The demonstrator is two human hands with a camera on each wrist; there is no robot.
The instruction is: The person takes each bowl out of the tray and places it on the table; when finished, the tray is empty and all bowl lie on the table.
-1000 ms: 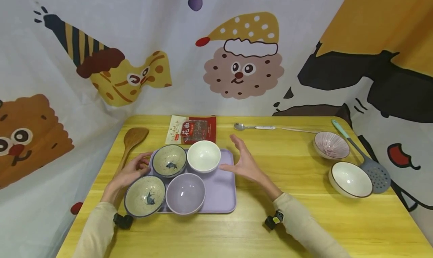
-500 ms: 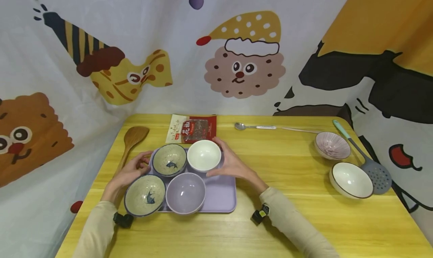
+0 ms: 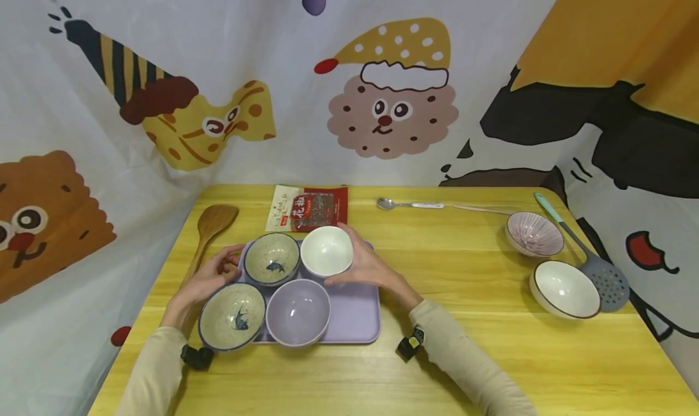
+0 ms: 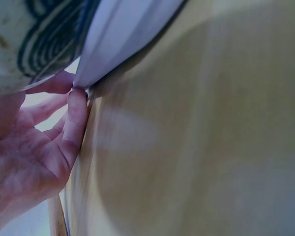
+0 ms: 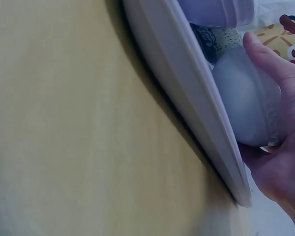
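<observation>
Two hands apart: right hand (image 3: 364, 264) on white bowl (image 3: 326, 250), left hand (image 3: 212, 276) at purple tray (image 3: 356, 319).

Right: clamped round bowl's 3 o'clock; bowl at tray's 1. Left: touching rim, 10 o'clock, pinch unclear. Far fish bowl (image 3: 271, 257) 11, near fish bowl (image 3: 232, 316) 8, lilac bowl (image 3: 298, 313) 6.

a left hand (image 4: 37, 147) comes in from the left edge, palm showing, its curled fingers (image 4: 77, 110) meeting at the narrow end of a pale lilac tray (image 4: 123, 39), one fingertip touching the tray's edge. above the hand, a speckled bowl (image 4: 37, 44) with dark blue curved lines fills the upper left corner and hides part of the hand; a blurred, wood-toned surface (image 4: 206, 128) takes up the right, crossed by a broad soft shadow.
</observation>
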